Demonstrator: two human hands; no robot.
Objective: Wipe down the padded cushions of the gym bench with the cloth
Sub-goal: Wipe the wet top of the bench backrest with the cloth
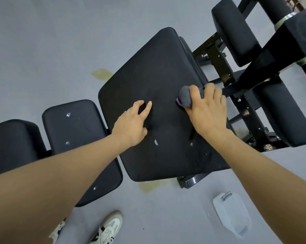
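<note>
Frame bars (pixel 217 55) crowd the cushion's (pixel 148 76) right edge.

Grey floor (pixel 43 41) with 2 yellowish stains (pixel 102 73), a pale plastic container (pixel 231 213) on it.

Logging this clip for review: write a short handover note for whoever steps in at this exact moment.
Right hand grips the bunched grey cloth against the large cushion, near its right edge.
Left hand rests open on the same cushion, bracing.
Done: cannot be judged from one picture; white specks show on the large cushion near the wrists.
Left: the middle cushion, speckled white, the end cushion, and the rest of the large one.
A pale plastic container lies on the floor.
</note>
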